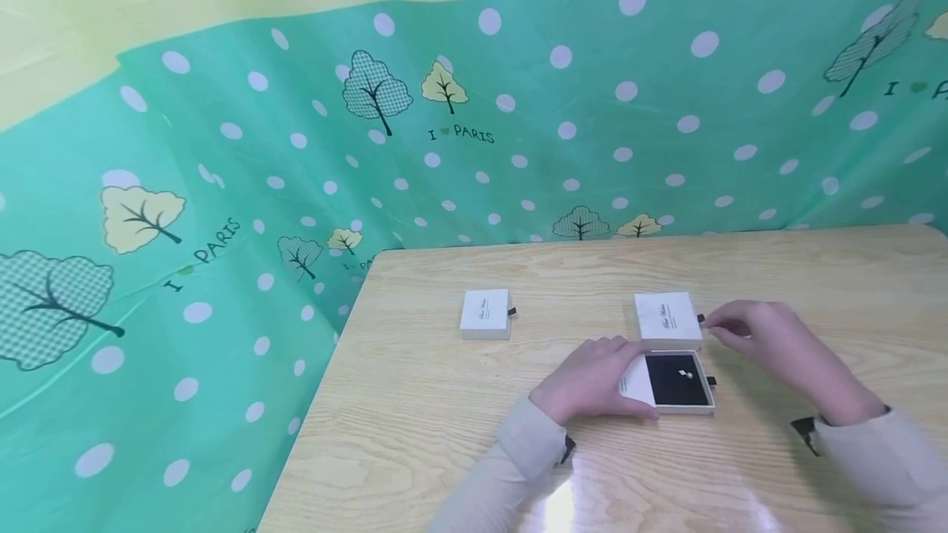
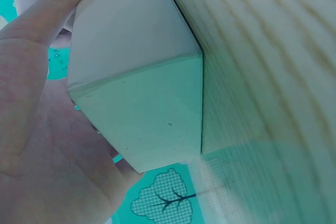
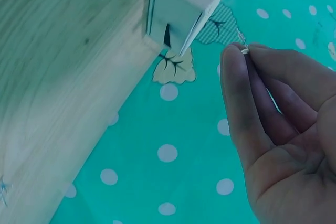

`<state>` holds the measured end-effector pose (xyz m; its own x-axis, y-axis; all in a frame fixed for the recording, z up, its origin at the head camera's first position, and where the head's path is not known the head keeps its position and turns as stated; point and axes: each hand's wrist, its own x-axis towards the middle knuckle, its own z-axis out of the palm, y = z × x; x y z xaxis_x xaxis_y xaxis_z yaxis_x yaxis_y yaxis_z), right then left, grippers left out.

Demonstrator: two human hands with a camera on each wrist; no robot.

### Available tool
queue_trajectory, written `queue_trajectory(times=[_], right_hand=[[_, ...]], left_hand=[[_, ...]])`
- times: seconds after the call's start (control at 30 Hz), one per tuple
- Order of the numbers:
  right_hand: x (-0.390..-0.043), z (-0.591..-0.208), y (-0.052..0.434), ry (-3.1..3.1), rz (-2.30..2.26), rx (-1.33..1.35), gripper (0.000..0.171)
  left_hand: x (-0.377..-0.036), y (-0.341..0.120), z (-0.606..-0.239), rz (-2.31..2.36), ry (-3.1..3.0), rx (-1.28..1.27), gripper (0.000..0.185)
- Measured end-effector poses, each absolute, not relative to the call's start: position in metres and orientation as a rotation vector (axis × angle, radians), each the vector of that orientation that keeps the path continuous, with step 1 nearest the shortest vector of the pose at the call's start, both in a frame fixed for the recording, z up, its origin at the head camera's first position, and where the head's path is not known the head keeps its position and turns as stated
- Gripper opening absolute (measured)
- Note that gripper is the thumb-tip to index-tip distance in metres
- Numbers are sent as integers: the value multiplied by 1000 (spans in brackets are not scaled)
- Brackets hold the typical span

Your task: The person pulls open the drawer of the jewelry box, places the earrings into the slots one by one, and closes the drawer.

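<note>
Desk point(image 1: 815, 270) free btwn far small box point(image 1: 485, 313) & two stacked-close boxes point(image 1: 669, 319); cloth wall point(image 1: 518, 105) blocks rear/left approach.

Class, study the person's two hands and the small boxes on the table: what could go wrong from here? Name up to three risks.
1. The right hand pinches a tiny shiny piece only at the fingertips; it might slip and be hard to find.
2. The open tray shows a small piece lying on its dark pad; a nudge from the left hand holding it could shake it out.
3. The closed box sits right behind the tray, so the right hand could knock it.
</note>
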<state>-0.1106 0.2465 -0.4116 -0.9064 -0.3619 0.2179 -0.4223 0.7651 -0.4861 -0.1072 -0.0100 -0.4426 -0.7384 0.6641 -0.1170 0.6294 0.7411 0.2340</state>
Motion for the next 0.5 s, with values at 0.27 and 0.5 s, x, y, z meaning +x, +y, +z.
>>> queue_trajectory(times=[0.27, 0.5], right_hand=[[-106, -413, 235, -2834, 862, 709, 12], [-102, -415, 222, -2884, 889, 756, 12]], left_hand=[[-108, -10, -445, 262, 2756, 1062, 92], [-109, -10, -447, 261, 2755, 1067, 91]])
